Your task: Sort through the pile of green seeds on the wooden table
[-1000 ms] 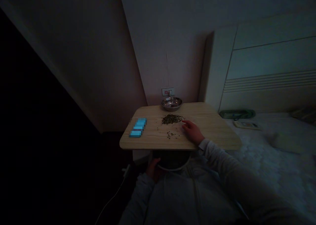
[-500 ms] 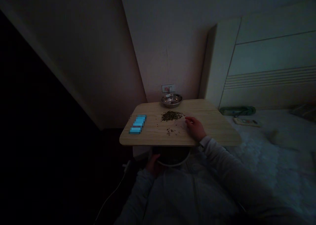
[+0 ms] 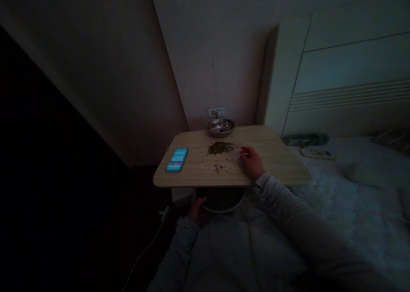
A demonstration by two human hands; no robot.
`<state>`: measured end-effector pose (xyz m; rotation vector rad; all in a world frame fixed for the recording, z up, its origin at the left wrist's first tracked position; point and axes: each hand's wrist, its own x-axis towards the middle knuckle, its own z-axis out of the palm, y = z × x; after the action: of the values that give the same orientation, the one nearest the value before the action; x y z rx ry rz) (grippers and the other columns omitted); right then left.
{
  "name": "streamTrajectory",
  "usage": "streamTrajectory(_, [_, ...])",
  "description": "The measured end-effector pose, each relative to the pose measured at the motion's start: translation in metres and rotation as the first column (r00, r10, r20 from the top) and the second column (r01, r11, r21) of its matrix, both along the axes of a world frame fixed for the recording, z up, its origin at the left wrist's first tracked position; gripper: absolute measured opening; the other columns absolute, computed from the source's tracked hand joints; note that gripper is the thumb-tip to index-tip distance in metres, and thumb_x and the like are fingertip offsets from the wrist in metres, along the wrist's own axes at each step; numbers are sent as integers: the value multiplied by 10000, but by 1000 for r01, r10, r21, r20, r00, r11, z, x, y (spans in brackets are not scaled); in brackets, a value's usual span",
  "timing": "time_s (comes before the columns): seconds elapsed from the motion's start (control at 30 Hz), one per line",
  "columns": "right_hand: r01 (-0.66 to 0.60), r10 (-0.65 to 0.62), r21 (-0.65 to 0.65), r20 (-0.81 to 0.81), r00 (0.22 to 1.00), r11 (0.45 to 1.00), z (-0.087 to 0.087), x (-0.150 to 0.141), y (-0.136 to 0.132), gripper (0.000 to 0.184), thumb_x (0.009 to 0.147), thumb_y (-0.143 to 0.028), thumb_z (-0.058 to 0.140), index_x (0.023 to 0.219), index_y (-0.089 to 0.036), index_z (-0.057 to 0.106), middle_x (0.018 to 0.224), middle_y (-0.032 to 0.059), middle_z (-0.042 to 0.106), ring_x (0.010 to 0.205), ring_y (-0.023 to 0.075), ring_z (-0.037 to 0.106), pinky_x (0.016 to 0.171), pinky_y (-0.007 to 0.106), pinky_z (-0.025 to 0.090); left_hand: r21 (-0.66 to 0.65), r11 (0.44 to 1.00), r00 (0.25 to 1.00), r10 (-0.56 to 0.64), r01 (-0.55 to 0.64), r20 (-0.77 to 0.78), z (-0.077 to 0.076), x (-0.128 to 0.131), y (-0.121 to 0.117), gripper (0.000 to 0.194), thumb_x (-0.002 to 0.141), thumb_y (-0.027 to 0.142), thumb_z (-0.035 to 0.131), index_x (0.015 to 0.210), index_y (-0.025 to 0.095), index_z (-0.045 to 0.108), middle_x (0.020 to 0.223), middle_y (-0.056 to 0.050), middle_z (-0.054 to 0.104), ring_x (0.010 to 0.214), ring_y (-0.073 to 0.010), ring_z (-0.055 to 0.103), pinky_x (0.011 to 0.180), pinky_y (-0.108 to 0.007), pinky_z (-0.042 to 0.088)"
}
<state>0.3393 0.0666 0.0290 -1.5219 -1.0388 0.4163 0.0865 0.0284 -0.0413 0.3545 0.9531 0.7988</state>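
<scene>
My right hand (image 3: 251, 163) is over the light wooden table, just right of a pile of small dark seeds or beans (image 3: 220, 147). Its thumb and fingertips are drawn together in a pinch, with a small pale bit at the tips that I cannot make out. A few loose seeds (image 3: 219, 168) lie scattered nearer the front edge. Below that edge, my left hand (image 3: 197, 213) grips the left rim of a round, dark-inside basin (image 3: 224, 210), which sits at my lap, partly hidden by the tabletop.
A shiny metal bowl (image 3: 220, 128) stands at the back of the table (image 3: 275, 155) under a wall socket (image 3: 216, 111). A phone with a lit, blurred screen (image 3: 177, 159) lies at the left. To the right is a bed (image 3: 333, 206) with a remote control (image 3: 317, 154) on it.
The view has shifted slightly, so everything sits a little higher and further left. My right hand stays beside the pile, its fingers slightly changed. My left hand keeps its grip on the basin.
</scene>
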Motion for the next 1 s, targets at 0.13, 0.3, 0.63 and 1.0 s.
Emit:
streamTrajectory(0.13, [26, -26, -4, 56, 998, 1000, 0, -1, 1, 289, 701, -131, 496, 951, -191, 627, 883, 55, 696, 734, 171, 626, 763, 338, 508, -17, 1000, 1000, 17, -17, -7, 6, 2, -2, 228, 770, 150, 612, 993, 123, 658, 961, -118, 757, 1050, -289, 670, 856, -415, 564])
streamTrajectory(0.3, [23, -16, -51, 130, 991, 998, 2, -4, 3, 243, 735, -121, 501, 921, -179, 646, 936, 83, 706, 772, 177, 638, 789, 338, 504, -49, 998, 998, 31, -34, -63, 19, 6, -5, 173, 823, 143, 543, 949, 108, 655, 845, -109, 762, 985, -278, 696, 829, -410, 572])
streamTrajectory(0.63, [-112, 128, -83, 228, 965, 990, 3, -16, 13, 295, 738, -106, 511, 964, -186, 683, 951, 57, 713, 779, 166, 634, 836, 338, 502, -36, 999, 999, 26, -27, -30, 11, 5, -4, 225, 843, 152, 518, 1021, 90, 641, 842, -101, 765, 985, -267, 697, 874, -417, 556])
streamTrajectory(1.0, [-226, 246, -111, 228, 942, 968, 6, -28, 12, 340, 753, -91, 530, 1029, -187, 703, 968, 67, 713, 776, 168, 636, 839, 352, 508, -42, 999, 999, 12, -13, -33, 6, 2, -1, 271, 778, 159, 605, 1043, 124, 647, 915, -108, 762, 991, -286, 692, 825, -424, 572])
